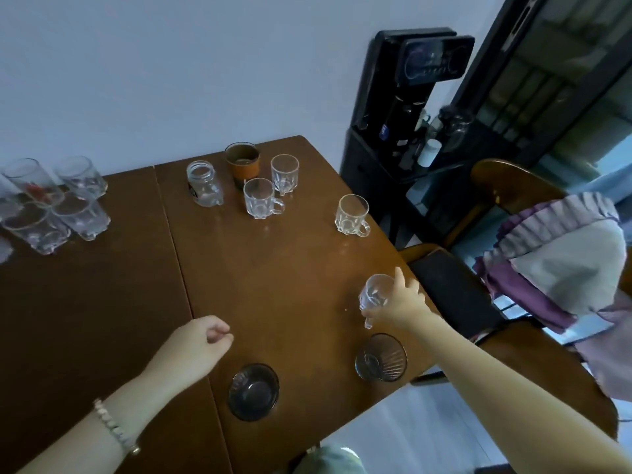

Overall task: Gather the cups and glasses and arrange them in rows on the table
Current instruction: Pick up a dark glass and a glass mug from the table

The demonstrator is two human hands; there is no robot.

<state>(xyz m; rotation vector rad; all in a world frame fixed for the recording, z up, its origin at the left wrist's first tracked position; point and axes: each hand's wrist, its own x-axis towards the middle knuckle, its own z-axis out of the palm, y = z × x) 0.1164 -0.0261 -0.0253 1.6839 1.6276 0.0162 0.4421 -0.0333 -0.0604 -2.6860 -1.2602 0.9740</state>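
My right hand [402, 304] grips a small clear glass mug [373, 293] near the right edge of the brown table [273, 275]. My left hand [200, 342] hovers over the table's middle, fingers curled, holding nothing. Two dark ribbed glass cups [253, 391] [381, 358] stand near the front edge. Another clear mug [352, 215] stands alone further back on the right. At the back stand two clear mugs [260, 198] [284, 173], a clear jar [204, 183] and a brown cup [242, 162]. Several tall clear glasses [58, 203] cluster at the far left.
A black water dispenser [407, 107] stands against the wall beyond the table's right corner. A wooden chair [513, 186] with purple and grey cloth [564, 261] draped over it sits to the right. A seam [178, 254] runs across the tabletop.
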